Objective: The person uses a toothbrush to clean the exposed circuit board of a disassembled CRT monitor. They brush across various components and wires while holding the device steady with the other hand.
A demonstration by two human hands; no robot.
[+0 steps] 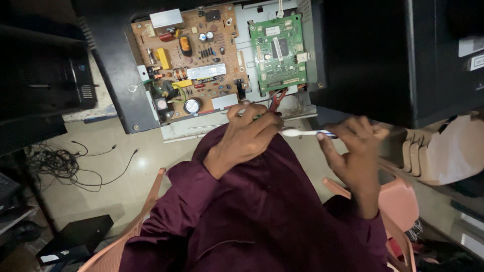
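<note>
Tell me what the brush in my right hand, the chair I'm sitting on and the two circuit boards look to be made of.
Brush: likely smooth plastic, its handle white and glossy. Chair: apparently moulded plastic, pink with a dull sheen and rounded edges. Brown board: probably matte laminate carrying soldered parts. Green board: looks like lacquered laminate, slightly shiny.

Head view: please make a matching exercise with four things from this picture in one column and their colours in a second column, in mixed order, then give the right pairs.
Column one:
1. smaller circuit board
2. larger circuit board
3. sleeve
4. brush in the right hand

Column two:
A. dark maroon
B. white head with a blue and white handle
C. green
D. light brown

Right pairs: 1-C, 2-D, 3-A, 4-B.

The left hand rests at the lower edge of the opened device, near the red wires.
</note>
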